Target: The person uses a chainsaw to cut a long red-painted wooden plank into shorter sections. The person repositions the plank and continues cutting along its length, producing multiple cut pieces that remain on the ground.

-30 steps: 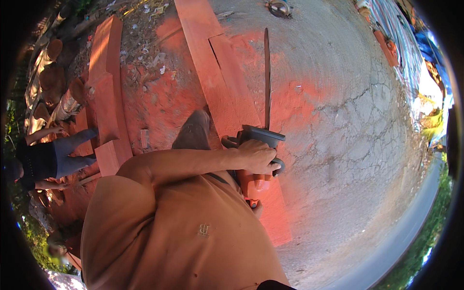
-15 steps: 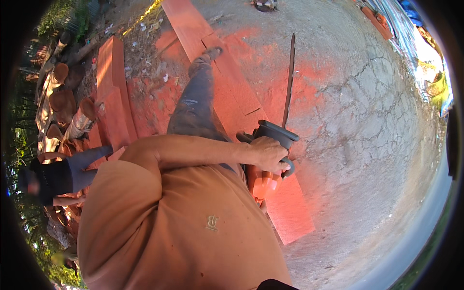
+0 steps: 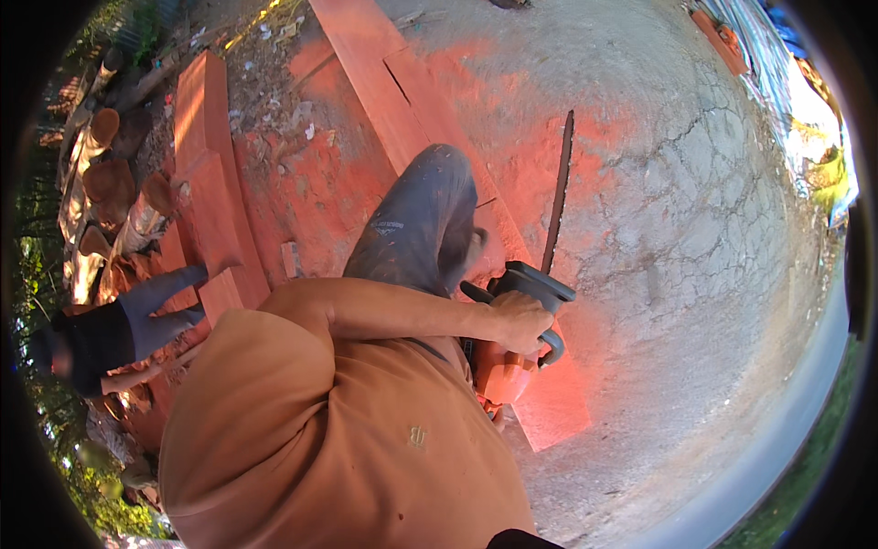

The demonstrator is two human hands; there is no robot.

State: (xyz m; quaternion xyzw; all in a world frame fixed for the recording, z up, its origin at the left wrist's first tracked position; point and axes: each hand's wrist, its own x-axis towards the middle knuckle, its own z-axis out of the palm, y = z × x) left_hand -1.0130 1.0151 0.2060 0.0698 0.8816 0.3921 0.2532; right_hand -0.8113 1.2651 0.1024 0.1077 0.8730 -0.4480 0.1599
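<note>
In the head view, a long sawn plank (image 3: 430, 119), flat and brick-red, lies across the ground, with a narrow straight slot cut through its upper part and a step in its right edge. Red dust spreads in soft patches on both sides of the plank, over grey ground (image 3: 695, 201) crazed with cracks to its right. Left of the plank stands a squared red beam (image 3: 215, 183) and, farther left, round logs (image 3: 110, 183) with rough, pale sides; a co-worker (image 3: 101, 343) in dark clothes is beside them. The chainsaw (image 3: 503, 373), smooth orange plastic with a black guard, is above the plank's lower end, its thin toothed bar (image 3: 560, 197) pointing up the view, right of the plank. The bare left arm reaches across the body, the left hand (image 3: 524, 322) curled closed around the saw's front handle. Only a sliver of the right hand (image 3: 498, 419) shows over the plank's lower end; its grip cannot be told.
</note>
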